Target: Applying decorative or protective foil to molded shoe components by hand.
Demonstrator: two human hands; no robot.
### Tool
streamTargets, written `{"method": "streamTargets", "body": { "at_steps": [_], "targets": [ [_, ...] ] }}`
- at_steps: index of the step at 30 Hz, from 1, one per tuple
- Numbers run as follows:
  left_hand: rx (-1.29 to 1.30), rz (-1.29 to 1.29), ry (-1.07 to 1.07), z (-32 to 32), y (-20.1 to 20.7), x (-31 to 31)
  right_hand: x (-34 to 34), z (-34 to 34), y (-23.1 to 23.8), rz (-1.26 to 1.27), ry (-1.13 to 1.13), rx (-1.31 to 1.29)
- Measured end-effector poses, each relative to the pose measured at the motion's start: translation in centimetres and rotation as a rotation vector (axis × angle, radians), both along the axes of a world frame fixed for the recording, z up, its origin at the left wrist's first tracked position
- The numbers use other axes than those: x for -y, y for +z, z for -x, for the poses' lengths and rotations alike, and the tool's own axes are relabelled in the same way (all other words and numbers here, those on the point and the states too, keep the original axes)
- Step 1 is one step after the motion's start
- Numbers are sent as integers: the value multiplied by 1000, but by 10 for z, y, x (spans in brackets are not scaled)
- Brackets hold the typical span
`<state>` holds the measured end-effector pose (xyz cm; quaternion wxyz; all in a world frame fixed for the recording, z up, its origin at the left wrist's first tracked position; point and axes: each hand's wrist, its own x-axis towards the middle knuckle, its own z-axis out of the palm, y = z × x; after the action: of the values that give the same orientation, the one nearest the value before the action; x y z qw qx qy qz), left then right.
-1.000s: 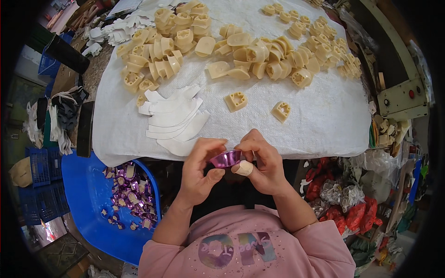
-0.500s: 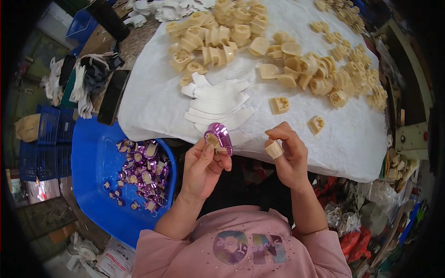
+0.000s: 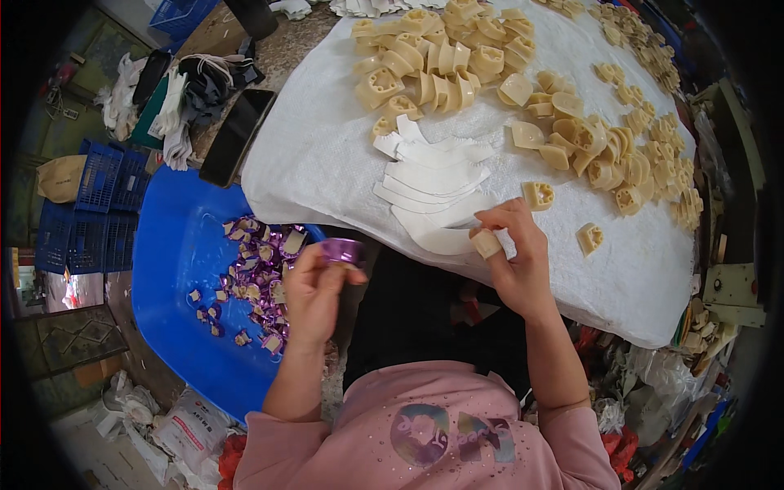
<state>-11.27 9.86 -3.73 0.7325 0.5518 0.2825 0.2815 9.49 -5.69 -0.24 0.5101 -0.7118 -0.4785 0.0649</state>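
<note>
Since the earlier frame, the purple piece (image 3: 341, 251) and left hand (image 3: 310, 290) have shifted off the tabletop (image 3: 314, 175) edge to beside the blue tub's (image 3: 173, 261) right rim, while the right hand (image 3: 521, 261) has neared the white sheets (image 3: 441, 175). From where I stand: left grip clamped on the piece, right grip apart, nothing seen in it; step judged as carrying, next move probably calling for a release over the tub. Piece blurred: long axis roughly left-right, shiny face away from the body, pale part toward the fingers.

A white-covered table (image 3: 314, 167) bears beige pieces (image 3: 445, 59) and white cutouts (image 3: 437, 178).
</note>
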Motion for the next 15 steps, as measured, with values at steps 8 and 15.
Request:
{"method": "streamTargets", "body": {
  "at_steps": [8,15],
  "targets": [
    [279,237,118,63,-6,-21,-7,-6,-5,38,20,123],
    [314,292,-15,55,-1,-15,-7,-1,-9,56,10,58]
  ]
}}
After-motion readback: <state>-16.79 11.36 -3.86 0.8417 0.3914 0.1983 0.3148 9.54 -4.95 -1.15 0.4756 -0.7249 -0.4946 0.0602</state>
